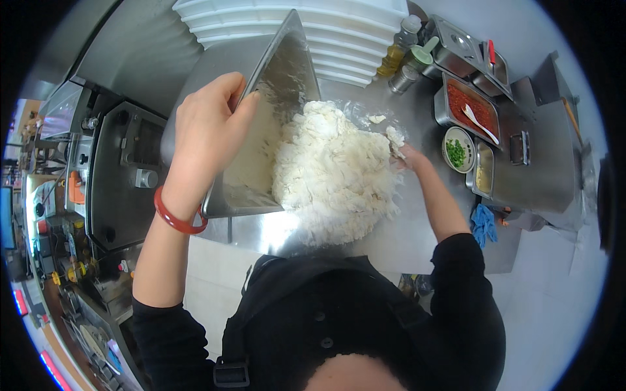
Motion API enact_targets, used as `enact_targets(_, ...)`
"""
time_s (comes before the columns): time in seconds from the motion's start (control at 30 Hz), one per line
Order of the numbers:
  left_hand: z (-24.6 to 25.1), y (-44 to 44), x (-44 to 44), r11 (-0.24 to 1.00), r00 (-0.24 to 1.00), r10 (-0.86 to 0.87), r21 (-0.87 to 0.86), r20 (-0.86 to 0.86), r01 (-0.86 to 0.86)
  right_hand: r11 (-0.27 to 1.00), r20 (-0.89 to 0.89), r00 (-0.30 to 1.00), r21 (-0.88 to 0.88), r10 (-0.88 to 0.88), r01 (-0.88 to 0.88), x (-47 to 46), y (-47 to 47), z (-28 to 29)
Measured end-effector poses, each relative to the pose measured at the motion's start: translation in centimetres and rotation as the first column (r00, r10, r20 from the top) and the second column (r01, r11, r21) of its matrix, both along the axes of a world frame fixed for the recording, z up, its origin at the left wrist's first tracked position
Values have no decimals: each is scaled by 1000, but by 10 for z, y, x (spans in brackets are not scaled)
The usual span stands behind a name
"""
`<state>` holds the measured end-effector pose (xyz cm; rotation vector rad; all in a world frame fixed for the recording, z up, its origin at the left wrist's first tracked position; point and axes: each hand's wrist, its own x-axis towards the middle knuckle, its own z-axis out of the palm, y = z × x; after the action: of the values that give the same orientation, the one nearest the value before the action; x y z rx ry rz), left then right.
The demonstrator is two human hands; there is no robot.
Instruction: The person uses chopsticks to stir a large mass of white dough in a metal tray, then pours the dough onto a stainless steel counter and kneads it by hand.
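My left hand (211, 122) grips the rim of a deep stainless steel container (288, 58), which is tipped on its side with its mouth to the right. A large shaggy mass of floury dough (337, 171) lies at that mouth, on the steel worktop (415, 215). Flour coats the container's inner walls. At the right edge of the dough is my right hand (407, 157), its fingers partly hidden by a lump of dough that clings to them. A small dough scrap (377, 119) lies beyond the mass.
Stacked white plastic trays (342, 49) stand at the back, beside an oil bottle (396, 49) and a shaker (404, 79). On the right are a pan of red sauce (467, 105) with a white spoon, a bowl of chopped green onion (458, 150), a small steel pan (484, 168) and a blue glove (484, 226).
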<state>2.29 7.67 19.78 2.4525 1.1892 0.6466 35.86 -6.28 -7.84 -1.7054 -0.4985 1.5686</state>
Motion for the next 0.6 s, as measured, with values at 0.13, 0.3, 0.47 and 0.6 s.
enact_targets(0.13, 2, -2, 0, 1000, 1000, 5, -26, 1, -5, 998, -43, 998, -22, -53, 52, -30, 11, -14)
enact_targets(0.3, 2, -3, 0, 999, 1000, 2, -45, 26, 0, 977, -140, 986, 180, -92, 117, -71, 9, 54)
enact_targets(0.47, 2, -3, 1, 998, 999, -1, -59, 39, 4, 669, 773, 425, 0, 471, -743, -111, 17, 107)
enact_targets(0.6, 3, -3, 1, 999, 999, -3, -47, 32, 4, 575, 798, 117, -315, 591, -755, -157, 20, 130)
